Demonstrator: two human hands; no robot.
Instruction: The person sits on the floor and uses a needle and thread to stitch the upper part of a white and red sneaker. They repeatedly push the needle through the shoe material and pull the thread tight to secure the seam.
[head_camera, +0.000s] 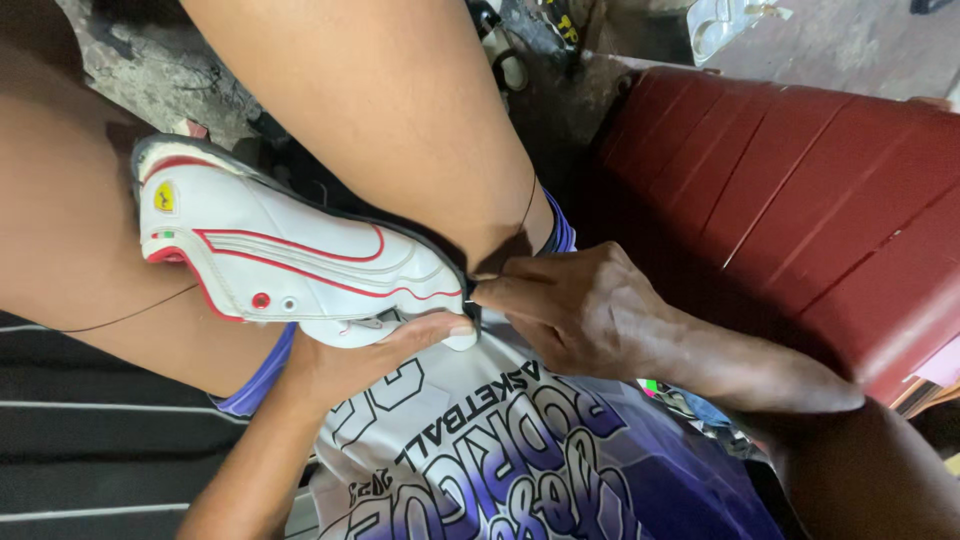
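Observation:
A white sneaker (280, 255) with red stripes and a small yellow badge lies wedged between my two bare knees, its toe pointing toward my body. My left hand (370, 350) cups the shoe from below near the toe. At the very toe, my right hand (570, 300) pinches something thin, likely a needle, between thumb and fingers. A thin dark thread (120, 318) runs across my left thigh, and another strand runs down my right leg toward the toe.
A dark red ribbed bench or seat (800, 190) stands to the right. Rough concrete ground and dark tools (520, 50) lie beyond my knees. A black striped surface (90, 430) is at lower left. I wear a purple and white printed jersey (500, 450).

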